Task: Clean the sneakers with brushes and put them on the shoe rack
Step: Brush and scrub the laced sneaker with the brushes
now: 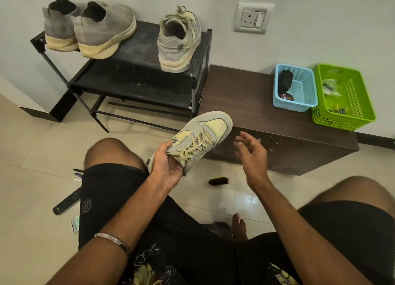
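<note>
My left hand [167, 166] grips a pale yellow and grey laced sneaker [205, 132] by its heel end, toe pointing up and away, in the middle of the view. My right hand [251, 152] hovers just right of the shoe, fingers relaxed and holding nothing. A dark brush [218, 181] lies on the floor tiles below and between my hands. The matching sneaker [179, 40] stands on the top shelf of the black shoe rack [136, 49], at its right end. A pair of grey slip-on sneakers [92, 30] stands at the rack's left end.
A dark brown low bench [245, 96] stands right of the rack, carrying a blue basket [299, 92] with a black item and a green basket [346, 96]. A remote control [67, 201] and pens [78, 174] lie on the floor at left. My knees frame the view.
</note>
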